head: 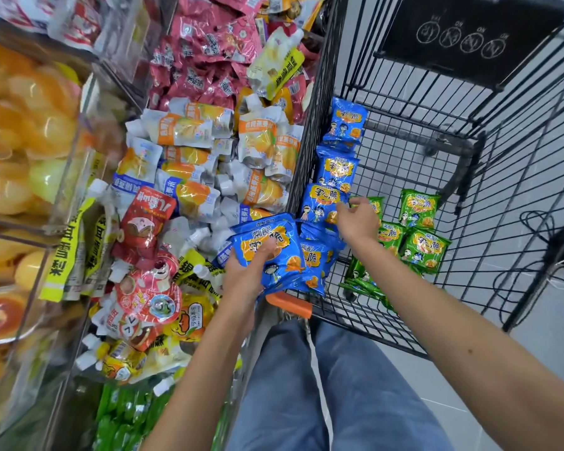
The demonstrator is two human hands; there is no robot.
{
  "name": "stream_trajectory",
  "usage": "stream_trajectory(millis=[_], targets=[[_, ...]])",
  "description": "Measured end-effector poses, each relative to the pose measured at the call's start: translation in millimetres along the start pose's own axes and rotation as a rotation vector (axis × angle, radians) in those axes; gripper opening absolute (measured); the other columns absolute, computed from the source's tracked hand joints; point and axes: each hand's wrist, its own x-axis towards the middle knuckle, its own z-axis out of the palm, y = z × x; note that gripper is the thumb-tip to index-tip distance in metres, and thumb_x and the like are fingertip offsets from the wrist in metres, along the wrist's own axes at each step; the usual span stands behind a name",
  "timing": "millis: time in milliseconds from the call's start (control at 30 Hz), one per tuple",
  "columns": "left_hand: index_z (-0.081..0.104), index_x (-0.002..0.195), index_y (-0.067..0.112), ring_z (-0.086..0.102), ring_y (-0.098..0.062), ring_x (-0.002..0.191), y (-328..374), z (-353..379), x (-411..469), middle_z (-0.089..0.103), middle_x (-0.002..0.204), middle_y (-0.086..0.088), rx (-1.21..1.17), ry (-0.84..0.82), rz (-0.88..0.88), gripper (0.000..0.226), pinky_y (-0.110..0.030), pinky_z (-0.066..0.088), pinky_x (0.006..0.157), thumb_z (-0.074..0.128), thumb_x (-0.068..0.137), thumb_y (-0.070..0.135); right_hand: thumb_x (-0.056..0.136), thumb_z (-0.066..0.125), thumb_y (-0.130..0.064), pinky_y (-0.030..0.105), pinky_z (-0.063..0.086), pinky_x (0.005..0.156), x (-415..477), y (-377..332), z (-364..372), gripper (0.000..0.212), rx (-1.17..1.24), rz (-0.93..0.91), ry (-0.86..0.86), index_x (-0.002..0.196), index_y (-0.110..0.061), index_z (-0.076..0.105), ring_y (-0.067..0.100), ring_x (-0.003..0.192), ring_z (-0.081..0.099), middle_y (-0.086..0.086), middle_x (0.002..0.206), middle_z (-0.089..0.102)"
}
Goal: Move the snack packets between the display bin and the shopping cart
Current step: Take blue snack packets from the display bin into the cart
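My left hand (245, 271) grips a stack of blue snack packets (274, 252) over the near left corner of the black wire shopping cart (310, 102). My right hand (355, 219) reaches inside the cart and pinches the edge of another blue packet (319, 203). More blue packets (337, 167) lean in a row against the cart's left wall. Green snack packets (424, 245) lie on the cart floor to the right. The display bin (205, 164) on the left is heaped with orange, white, red and pink pouches.
Clear bins of orange and yellow jelly cups (23, 131) stand at the far left. Green packets (124, 415) fill a lower bin near my legs. The cart's orange handle piece (288, 304) sits just below my left hand. Grey floor shows right of the cart.
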Motion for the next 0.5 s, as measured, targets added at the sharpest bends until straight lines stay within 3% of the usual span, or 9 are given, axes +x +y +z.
stream_trajectory(millis=[67, 133, 200, 267, 367, 433, 500], targets=[[0.043, 0.137, 0.015, 0.065, -0.014, 0.103, -3.1, -0.5, 1.8, 0.06, 0.123, -0.004, -0.031, 0.024, -0.027, 0.081, -0.034, 0.055, 0.085, 0.072, 0.07, 0.052, 0.092, 0.052, -0.031, 0.036, 0.048, 0.075, -25.4, -8.2, -9.1, 0.018, 0.151, -0.135, 0.003, 0.101, -0.017, 0.06, 0.021, 0.087, 0.062, 0.002, 0.094, 0.066], [0.054, 0.124, 0.01, 0.07, -0.012, 0.072, -6.0, 2.7, 4.0, 0.069, 0.097, -0.003, -0.109, -0.016, -0.055, 0.046, -0.022, 0.055, 0.056, 0.059, 0.086, 0.034, 0.091, 0.054, -0.034, 0.028, 0.049, 0.07, -58.3, -14.2, -17.6, 0.015, 0.274, -0.235, -0.157, 0.087, -0.023, 0.062, 0.005, 0.073, 0.06, -0.008, 0.078, 0.063], [0.06, 0.11, 0.008, 0.069, -0.017, 0.064, -6.2, 7.7, 1.6, 0.072, 0.085, -0.005, -0.138, -0.062, -0.042, 0.027, -0.022, 0.052, 0.05, 0.052, 0.089, 0.023, 0.087, 0.06, -0.038, 0.019, 0.048, 0.061, -87.3, -15.5, -22.4, 0.013, 0.313, -0.257, -0.347, 0.092, -0.026, 0.062, -0.006, 0.06, 0.055, -0.014, 0.076, 0.058], [0.058, 0.101, 0.013, 0.07, -0.013, 0.062, -7.3, 9.4, 0.8, 0.071, 0.08, 0.0, -0.063, -0.062, 0.047, 0.014, -0.021, 0.05, 0.048, 0.052, 0.088, 0.013, 0.082, 0.068, -0.034, 0.023, 0.052, 0.062, -101.4, -13.1, -26.0, 0.026, 0.321, -0.21, -0.417, 0.104, -0.025, 0.058, 0.002, 0.069, 0.058, -0.006, 0.09, 0.056], [0.055, 0.112, 0.017, 0.071, -0.01, 0.072, -12.1, 9.2, -2.2, 0.073, 0.087, 0.005, 0.02, -0.079, 0.161, 0.027, -0.02, 0.053, 0.053, 0.063, 0.087, 0.01, 0.081, 0.071, -0.027, 0.025, 0.051, 0.069, -103.8, -12.3, -36.0, 0.028, 0.352, -0.137, -0.511, 0.102, -0.032, 0.054, 0.014, 0.087, 0.06, 0.003, 0.106, 0.056], [0.052, 0.122, 0.014, 0.071, -0.012, 0.083, -13.7, 7.9, -6.0, 0.07, 0.104, -0.002, 0.046, -0.059, 0.19, 0.046, -0.022, 0.055, 0.062, 0.072, 0.08, 0.015, 0.08, 0.072, -0.025, 0.02, 0.051, 0.067, -103.0, -9.2, -40.8, 0.034, 0.354, -0.104, -0.578, 0.108, -0.03, 0.053, 0.008, 0.086, 0.06, -0.003, 0.102, 0.059], [0.049, 0.127, 0.015, 0.068, -0.008, 0.093, -14.2, 7.2, -7.0, 0.065, 0.118, -0.006, 0.074, -0.04, 0.215, 0.058, -0.022, 0.056, 0.07, 0.075, 0.076, 0.023, 0.078, 0.073, -0.017, 0.024, 0.053, 0.062, -98.6, -6.4, -44.9, 0.039, 0.419, -0.053, -0.597, 0.113, -0.02, 0.054, 0.011, 0.077, 0.065, -0.001, 0.096, 0.067]])
